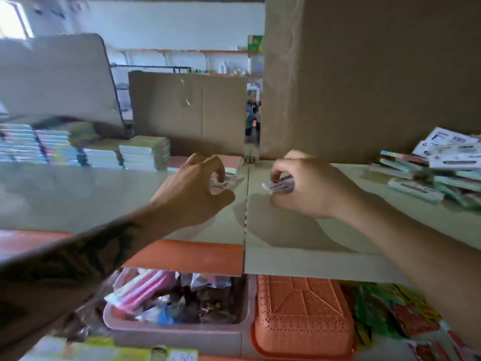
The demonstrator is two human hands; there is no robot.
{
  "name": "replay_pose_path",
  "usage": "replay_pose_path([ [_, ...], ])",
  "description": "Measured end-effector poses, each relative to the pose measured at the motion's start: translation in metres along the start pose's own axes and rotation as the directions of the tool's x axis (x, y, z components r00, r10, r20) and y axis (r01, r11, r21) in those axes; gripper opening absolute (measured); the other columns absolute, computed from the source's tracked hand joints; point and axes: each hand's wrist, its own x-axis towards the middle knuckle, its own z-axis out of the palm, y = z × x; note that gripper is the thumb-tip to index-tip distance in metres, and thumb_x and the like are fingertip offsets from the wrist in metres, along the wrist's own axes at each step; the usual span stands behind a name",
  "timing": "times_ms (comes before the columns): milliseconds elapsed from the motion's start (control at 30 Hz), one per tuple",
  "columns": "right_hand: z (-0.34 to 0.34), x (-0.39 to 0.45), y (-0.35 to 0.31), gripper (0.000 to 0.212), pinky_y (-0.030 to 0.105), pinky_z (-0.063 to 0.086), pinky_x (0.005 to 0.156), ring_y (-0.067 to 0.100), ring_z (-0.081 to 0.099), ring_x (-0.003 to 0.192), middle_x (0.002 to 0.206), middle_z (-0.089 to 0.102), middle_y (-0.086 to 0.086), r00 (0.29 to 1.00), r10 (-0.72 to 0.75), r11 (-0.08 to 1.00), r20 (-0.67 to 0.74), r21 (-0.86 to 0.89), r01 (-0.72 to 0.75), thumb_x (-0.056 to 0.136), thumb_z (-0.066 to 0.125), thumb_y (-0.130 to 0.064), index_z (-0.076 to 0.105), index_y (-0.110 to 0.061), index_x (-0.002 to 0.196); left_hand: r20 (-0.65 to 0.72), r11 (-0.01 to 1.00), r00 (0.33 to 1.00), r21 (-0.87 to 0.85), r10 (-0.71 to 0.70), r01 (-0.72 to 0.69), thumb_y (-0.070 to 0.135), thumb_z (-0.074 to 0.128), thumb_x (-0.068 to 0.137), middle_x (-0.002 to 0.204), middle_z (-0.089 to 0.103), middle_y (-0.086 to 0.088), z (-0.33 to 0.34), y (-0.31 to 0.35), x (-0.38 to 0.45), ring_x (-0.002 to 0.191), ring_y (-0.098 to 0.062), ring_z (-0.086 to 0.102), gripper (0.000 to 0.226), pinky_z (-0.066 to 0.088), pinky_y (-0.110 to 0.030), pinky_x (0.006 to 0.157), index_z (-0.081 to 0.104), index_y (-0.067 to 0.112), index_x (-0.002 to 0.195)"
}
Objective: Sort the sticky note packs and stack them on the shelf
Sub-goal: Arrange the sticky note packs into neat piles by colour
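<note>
Sticky note packs sit in both hands above the pale shelf. The left hand pinches a small flat pack; the right hand pinches another, its long axis running three to nine o'clock. Neat stacks lie at ten o'clock of the left grip, nearer that hand; a loose pile lies at three. Packs look thin, film-wrapped, pastel-edged.

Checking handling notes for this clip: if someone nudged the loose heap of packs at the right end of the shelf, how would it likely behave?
The loose heap of packs lies askew and overlapping, so it would probably slide and scatter rather than move together. Each pack looks thin and flat, so probably light and unlikely to roll.
</note>
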Motion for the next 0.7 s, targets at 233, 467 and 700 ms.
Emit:
replay_pose_path([
  [233, 0.050, 0.065, -0.090, 0.044, 0.035, 0.051, 0.076, 0.017, 0.054, 0.085, 0.098, 0.052, -0.007, 0.993, -0.077, 0.997, 0.094, -0.003, 0.077, 0.070, 0.052, -0.068, 0.061, -0.030, 0.091, 0.059, 0.982, 0.989, 0.139, -0.137, 0.128, 0.074, 0.048, 0.058, 0.115, 0.049, 0.008, -0.042, -0.105, -0.014, 0.096, -0.029, 0.059, 0.055, 0.052, -0.039, 0.079, 0.052, 0.039, 0.100],
  [467, 0.070, 0.092, -0.120, 0.042, 0.043, 0.054, 0.082, 0.014, 0.057, 0.089, 0.093, 0.055, -0.010, 0.963, -0.085, 0.990, 0.254, -0.084, 0.110, 0.069, 0.050, -0.071, 0.057, -0.032, 0.085, 0.297, 0.989, 0.951, 0.090, 0.088, -0.120, 0.091, 0.066, 0.053, 0.139, 0.045, 0.015, -0.077, -0.158, -0.005, 0.111, -0.009, 0.050, 0.091, 0.045, -0.033, 0.094, 0.048, 0.048, 0.132],
  [700, 0.057, 0.117, -0.135, 0.038, 0.033, 0.047, 0.096, 0.003, 0.055, 0.110, 0.111, 0.056, -0.024, 0.941, -0.145, 0.988, 0.305, -0.012, 0.157, 0.078, 0.074, -0.060, 0.064, -0.041, 0.110, 0.527, 0.991, 0.839, -0.050, 0.133, -0.126, 0.050, 0.089, 0.069, 0.126, 0.056, 0.030, -0.089, -0.185, 0.028, 0.083, 0.002, 0.061, 0.074, 0.041, -0.010, 0.066, 0.053, 0.049, 0.134],
])
